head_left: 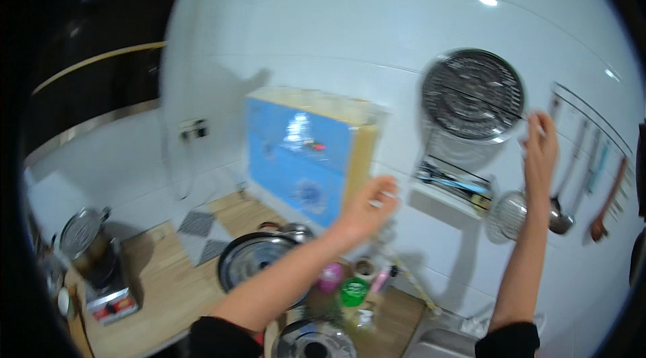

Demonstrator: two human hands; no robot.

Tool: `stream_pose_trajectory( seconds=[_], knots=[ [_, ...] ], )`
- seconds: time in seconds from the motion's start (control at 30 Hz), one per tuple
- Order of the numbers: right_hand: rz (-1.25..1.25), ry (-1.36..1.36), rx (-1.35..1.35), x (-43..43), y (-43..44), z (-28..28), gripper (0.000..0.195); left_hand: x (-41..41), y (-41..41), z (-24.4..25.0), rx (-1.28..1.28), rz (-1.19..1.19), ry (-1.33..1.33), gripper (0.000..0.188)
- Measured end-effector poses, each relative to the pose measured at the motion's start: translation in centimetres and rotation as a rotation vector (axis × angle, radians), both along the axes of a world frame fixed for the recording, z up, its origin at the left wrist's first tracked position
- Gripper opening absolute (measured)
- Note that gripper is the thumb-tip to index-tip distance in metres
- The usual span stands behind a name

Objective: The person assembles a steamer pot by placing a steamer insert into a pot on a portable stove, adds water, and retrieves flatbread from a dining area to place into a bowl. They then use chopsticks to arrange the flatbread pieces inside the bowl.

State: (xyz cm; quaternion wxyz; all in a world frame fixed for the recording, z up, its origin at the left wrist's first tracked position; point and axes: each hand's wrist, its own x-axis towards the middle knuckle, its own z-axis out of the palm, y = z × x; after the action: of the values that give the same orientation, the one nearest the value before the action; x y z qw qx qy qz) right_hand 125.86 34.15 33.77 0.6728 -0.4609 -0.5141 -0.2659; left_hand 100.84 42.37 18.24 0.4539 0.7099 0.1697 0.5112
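Observation:
My left hand [371, 206] is raised in front of the right side of a blue-fronted cabinet [298, 156], fingers curled, and whether it holds anything is unclear. My right hand [541, 143] is lifted beside the wall rack, just right of a round metal steamer tray [473, 94] on the tiled wall. A thin dark rod or edge crosses the tray and ends near its fingertips; I cannot tell whether the hand grips it. Under the tray, a small wall shelf [446, 196] holds slim utensils. A wire skimmer [507, 216] and a ladle [560, 219] hang by my right forearm.
Glass-lidded pans [315, 343] and a green-lidded container [354, 291] crowd the wooden counter. A small burner [111, 305] with a metal pot [83, 242] on top stands at the left. A sink [439, 340] lies at the lower right. A wooden spoon [600, 224] hangs at the far right.

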Motion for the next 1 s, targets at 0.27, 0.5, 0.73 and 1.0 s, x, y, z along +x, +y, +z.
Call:
stream_pose_trajectory(
  seconds=[0.27, 0.5, 0.73, 1.0],
  knots=[
    [0.256, -0.222, -0.404, -13.0, -12.7, -19.6, 0.015, -13.0, -15.7, -10.9, 0.271, 0.023, 0.216, 0.025],
    [0.687, -0.356, -0.852, -33.3, -18.3, -32.2, 0.020, -34.3, -33.7, -16.6, 0.061, 0.054, 0.651, 0.025],
    [1.259, -0.894, -1.118, -59.7, -29.8, -37.6, 0.025, -50.4, -52.5, -21.8, -0.401, 0.306, 0.869, 0.033],
    [1.670, -1.348, -1.054, -77.0, -38.3, -35.5, 0.021, -60.5, -65.4, -23.5, -0.636, 0.709, 0.745, 0.035]
  ],
)
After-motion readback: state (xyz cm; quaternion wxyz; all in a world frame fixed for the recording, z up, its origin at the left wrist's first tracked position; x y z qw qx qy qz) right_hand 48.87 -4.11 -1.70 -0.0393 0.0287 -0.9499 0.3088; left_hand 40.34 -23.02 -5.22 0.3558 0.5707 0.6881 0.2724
